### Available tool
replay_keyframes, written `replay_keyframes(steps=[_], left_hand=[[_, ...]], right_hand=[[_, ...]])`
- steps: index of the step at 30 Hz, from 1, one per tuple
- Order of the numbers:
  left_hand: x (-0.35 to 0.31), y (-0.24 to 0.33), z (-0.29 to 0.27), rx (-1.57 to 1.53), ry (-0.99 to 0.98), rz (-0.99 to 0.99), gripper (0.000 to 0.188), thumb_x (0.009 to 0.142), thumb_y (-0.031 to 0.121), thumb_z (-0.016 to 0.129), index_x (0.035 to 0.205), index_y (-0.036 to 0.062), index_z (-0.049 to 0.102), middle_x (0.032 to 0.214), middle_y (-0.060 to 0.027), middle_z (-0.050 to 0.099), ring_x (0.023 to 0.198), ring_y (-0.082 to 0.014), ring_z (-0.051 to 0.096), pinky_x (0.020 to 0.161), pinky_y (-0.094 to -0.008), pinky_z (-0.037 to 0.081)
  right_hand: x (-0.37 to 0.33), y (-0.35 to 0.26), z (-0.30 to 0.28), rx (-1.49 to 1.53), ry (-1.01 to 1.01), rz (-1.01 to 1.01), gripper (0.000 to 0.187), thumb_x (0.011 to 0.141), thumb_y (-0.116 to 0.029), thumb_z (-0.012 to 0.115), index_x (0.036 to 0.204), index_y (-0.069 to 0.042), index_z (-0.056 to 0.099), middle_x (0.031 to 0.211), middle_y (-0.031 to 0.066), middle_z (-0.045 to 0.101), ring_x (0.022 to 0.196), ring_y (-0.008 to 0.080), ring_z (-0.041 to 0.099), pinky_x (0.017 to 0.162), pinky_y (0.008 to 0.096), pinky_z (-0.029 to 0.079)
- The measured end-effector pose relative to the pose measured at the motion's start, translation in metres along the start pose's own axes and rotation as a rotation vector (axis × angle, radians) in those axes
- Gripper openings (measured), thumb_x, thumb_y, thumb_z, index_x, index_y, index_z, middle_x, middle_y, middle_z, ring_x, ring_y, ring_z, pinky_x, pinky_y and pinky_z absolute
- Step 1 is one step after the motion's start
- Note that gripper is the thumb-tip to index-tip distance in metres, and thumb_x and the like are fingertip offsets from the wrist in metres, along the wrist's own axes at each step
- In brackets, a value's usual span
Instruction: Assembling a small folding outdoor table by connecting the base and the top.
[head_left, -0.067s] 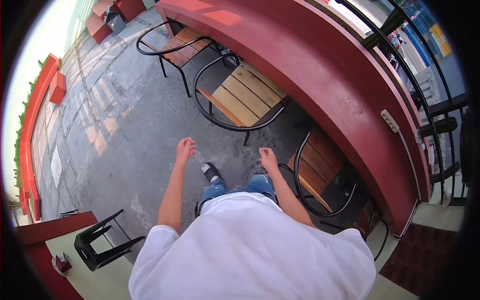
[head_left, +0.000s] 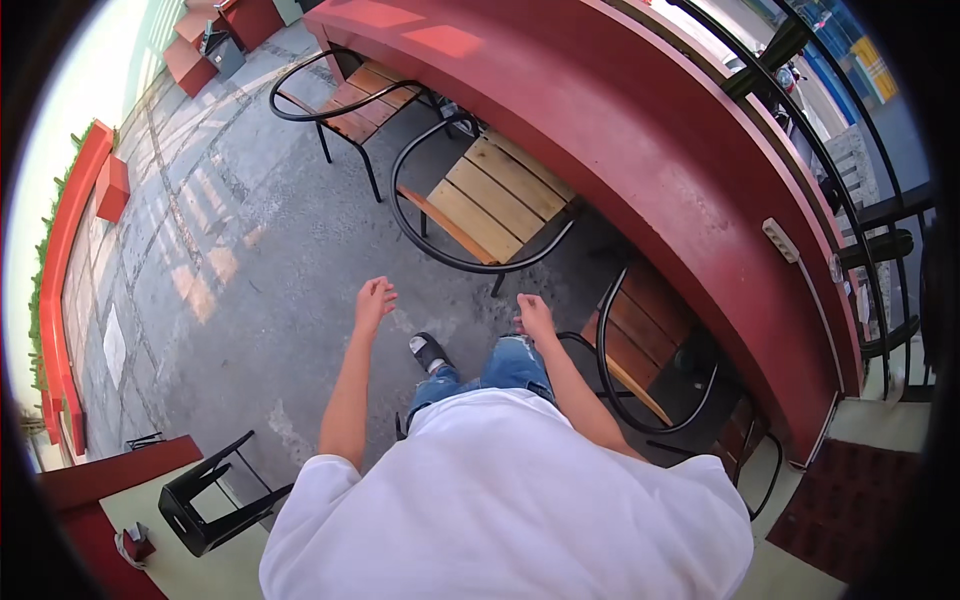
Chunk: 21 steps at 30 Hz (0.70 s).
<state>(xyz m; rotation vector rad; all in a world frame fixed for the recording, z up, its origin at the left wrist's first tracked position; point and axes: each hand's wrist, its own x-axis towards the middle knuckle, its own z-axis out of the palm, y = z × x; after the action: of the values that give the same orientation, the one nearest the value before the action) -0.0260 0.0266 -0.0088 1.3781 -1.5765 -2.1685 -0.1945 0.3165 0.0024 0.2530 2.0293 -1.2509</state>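
Observation:
Both of my hands are held out in front of my body above the grey floor, and I see nothing in either. My left hand (head_left: pixel 376 298) has loosely bent fingers that stand apart. It hangs over bare floor, left of the wooden chair. My right hand (head_left: pixel 534 312) is also loosely curled, its fingertips partly turned away. Nearest to it are the light wooden slatted chair (head_left: pixel 497 198) with a black tube frame, just beyond, and a darker wooden chair (head_left: pixel 641 325) to the right. Neither hand touches a chair.
A long red counter (head_left: pixel 640 150) curves along the right, with a power strip (head_left: pixel 780 241) on its side. Another wooden chair (head_left: pixel 365 103) stands farther off. At lower left is a black stool (head_left: pixel 205 505). A red planter edge (head_left: pixel 62 260) runs along the far left. My sandalled foot (head_left: pixel 430 350) is below.
The chairs have shifted slightly down in the view, and more of my right jeans leg shows forward. My hands keep nearly the same pose, with nothing taken up.

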Motion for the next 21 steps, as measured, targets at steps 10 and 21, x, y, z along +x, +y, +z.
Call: replay_keyframes(steps=[10, 21], left_hand=[[0.126, 0.115, -0.047, 0.220, -0.037, 0.041, 0.047, 0.091, 0.035, 0.051, 0.126, 0.0058, 0.042, 0.119, -0.0092, 0.050, 0.094, -0.0190, 0.057, 0.071, -0.0322, 0.051], [0.232, 0.144, -0.040, 0.355, -0.095, -0.147, 0.040, 0.094, 0.040, 0.043, 0.122, 0.0120, 0.040, 0.102, -0.0067, 0.049, 0.094, -0.0213, 0.053, 0.070, -0.0402, 0.049]], right_hand=[[0.065, -0.075, 0.130, 0.460, 0.212, 0.265, 0.049, 0.091, -0.040, 0.048, 0.124, -0.008, 0.032, 0.111, 0.0115, 0.046, 0.083, 0.0245, 0.055, 0.065, 0.0437, 0.051], [0.164, -0.029, 0.159, 0.731, 0.654, 0.378, 0.031, 0.095, -0.034, 0.041, 0.100, -0.004, 0.043, 0.073, 0.0086, 0.052, 0.056, 0.0188, 0.054, 0.044, 0.0363, 0.048]])
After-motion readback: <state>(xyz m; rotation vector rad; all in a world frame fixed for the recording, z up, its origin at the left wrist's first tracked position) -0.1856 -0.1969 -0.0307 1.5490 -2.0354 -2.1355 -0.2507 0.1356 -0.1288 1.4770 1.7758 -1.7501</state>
